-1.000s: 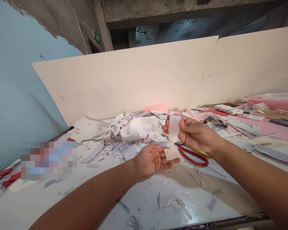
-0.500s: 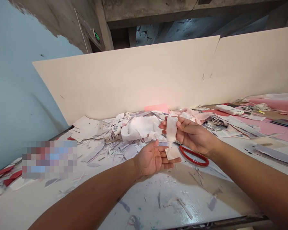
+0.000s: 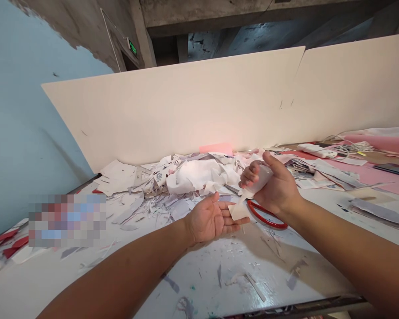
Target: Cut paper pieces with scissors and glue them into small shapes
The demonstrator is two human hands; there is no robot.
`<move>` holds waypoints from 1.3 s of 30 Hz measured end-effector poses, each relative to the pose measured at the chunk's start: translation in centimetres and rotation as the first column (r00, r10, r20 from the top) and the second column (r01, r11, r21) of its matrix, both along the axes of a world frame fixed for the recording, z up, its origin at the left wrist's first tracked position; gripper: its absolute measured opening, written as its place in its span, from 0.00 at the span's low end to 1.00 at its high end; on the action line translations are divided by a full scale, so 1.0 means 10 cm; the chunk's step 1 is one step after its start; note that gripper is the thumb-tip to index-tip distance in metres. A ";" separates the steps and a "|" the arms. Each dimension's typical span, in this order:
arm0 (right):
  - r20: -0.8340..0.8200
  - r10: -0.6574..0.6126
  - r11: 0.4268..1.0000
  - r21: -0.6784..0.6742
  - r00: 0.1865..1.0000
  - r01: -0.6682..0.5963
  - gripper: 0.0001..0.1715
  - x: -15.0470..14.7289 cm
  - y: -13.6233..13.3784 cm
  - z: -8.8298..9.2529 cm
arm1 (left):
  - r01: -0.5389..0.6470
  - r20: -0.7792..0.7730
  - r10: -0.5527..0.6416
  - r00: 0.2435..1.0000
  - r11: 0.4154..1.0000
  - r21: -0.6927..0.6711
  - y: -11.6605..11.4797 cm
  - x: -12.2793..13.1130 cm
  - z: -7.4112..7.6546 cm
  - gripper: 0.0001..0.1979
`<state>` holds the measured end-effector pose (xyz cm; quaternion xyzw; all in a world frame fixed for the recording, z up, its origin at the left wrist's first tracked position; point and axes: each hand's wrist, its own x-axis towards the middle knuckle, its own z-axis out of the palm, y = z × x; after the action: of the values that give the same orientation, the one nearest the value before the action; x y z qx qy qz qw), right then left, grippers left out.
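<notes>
My left hand (image 3: 211,220) is palm up with its fingers stretched out, supporting a small square piece of cream paper (image 3: 239,211) at the fingertips. In my right hand (image 3: 275,186) is a translucent white squeeze bottle (image 3: 261,178), probably glue, partly hidden by the curled fingers. The bottle tilts down to the left, and its nozzle end is close to the paper; whether they touch I cannot tell. Scissors with red handles (image 3: 267,218) lie on the white table beneath my right hand, their metal blades (image 3: 231,189) pointing away.
A heap of paper scraps (image 3: 194,175) lies against the cream partition board (image 3: 173,115). More offcuts (image 3: 332,173), a white power strip (image 3: 317,150) with cables and a dark phone-like slab (image 3: 394,170) are at the right. Paper slivers litter the white tabletop (image 3: 232,274).
My right hand has turned and closed around the bottle, tipping it from nearly upright to a slant toward the paper. My left hand stays nearly in place with the paper.
</notes>
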<state>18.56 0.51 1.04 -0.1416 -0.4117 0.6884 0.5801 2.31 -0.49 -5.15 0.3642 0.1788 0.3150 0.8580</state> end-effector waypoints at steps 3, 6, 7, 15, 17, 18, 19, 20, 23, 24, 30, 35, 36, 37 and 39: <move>0.002 -0.047 0.997 -0.066 0.999 0.047 0.22 -0.03 -0.02 0.00 | 0.030 0.000 -0.030 1.000 1.000 0.007 -0.01 0.00 0.01 0.31; 0.005 -0.036 0.995 -0.098 0.999 0.036 0.21 -0.04 -0.03 -0.02 | 0.041 0.000 -0.041 0.999 0.999 0.001 -0.03 0.02 0.02 0.31; 0.005 -0.035 0.995 -0.094 0.999 0.035 0.20 -0.05 -0.03 -0.02 | 0.038 -0.002 -0.038 0.999 0.999 -0.002 -0.04 0.02 0.03 0.31; 0.040 -0.045 0.995 -0.086 0.998 0.048 0.19 -0.08 -0.03 -0.09 | 0.044 0.014 -0.044 0.999 0.998 -0.035 -0.07 0.04 0.02 0.28; 0.045 -0.050 0.996 -0.072 0.998 0.054 0.19 -0.10 -0.04 -0.08 | 0.049 0.015 -0.049 0.999 0.998 -0.038 -0.07 0.05 0.03 0.27; 0.046 -0.053 0.996 -0.064 0.998 0.056 0.19 -0.10 -0.04 -0.08 | 0.048 0.015 -0.047 0.999 0.998 -0.039 -0.07 0.05 0.03 0.27; 0.048 -0.052 0.997 -0.059 0.998 0.054 0.19 -0.11 -0.04 -0.08 | 0.045 0.014 -0.045 0.999 0.998 -0.041 -0.07 0.05 0.03 0.27; 0.052 -0.047 0.997 -0.056 0.998 0.050 0.19 -0.12 -0.04 -0.08 | 0.043 0.013 -0.043 0.999 0.998 -0.042 -0.07 0.05 0.03 0.27; 0.055 -0.049 0.998 -0.039 0.997 0.051 0.18 -0.10 -0.01 -0.08 | 0.046 0.015 -0.046 0.999 0.998 -0.040 -0.07 0.05 0.03 0.27; 0.052 -0.059 0.998 -0.030 0.997 0.061 0.17 -0.09 0.00 -0.08 | 0.043 0.017 -0.043 0.999 0.998 -0.037 -0.07 0.05 0.02 0.27; 0.033 -0.057 0.998 0.022 0.998 0.056 0.07 0.04 0.11 0.00 | -0.095 0.028 0.097 0.995 0.993 -0.063 -0.06 0.06 0.01 0.25; 0.116 -0.110 0.994 0.034 0.987 0.107 0.12 0.08 0.13 0.05 | -0.131 0.009 0.132 0.991 0.989 -0.065 -0.06 0.07 0.04 0.25; 0.111 -0.107 0.994 0.028 0.988 0.105 0.11 0.08 0.13 0.05 | -0.135 0.006 0.136 0.991 0.989 -0.064 -0.06 0.07 0.04 0.25; 0.103 -0.104 0.995 0.017 0.989 0.103 0.09 0.08 0.12 0.05 | -0.139 0.004 0.140 0.990 0.988 -0.063 -0.07 0.06 0.04 0.25; 0.091 -0.080 0.996 -0.022 0.993 0.083 0.05 0.07 0.10 0.05 | -0.120 0.008 0.121 0.993 0.992 -0.049 -0.07 0.06 0.03 0.25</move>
<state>19.26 1.53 1.49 -0.1966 -0.4221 0.6624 0.5868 2.88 -1.15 -4.86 0.3302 0.2032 0.3639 0.8469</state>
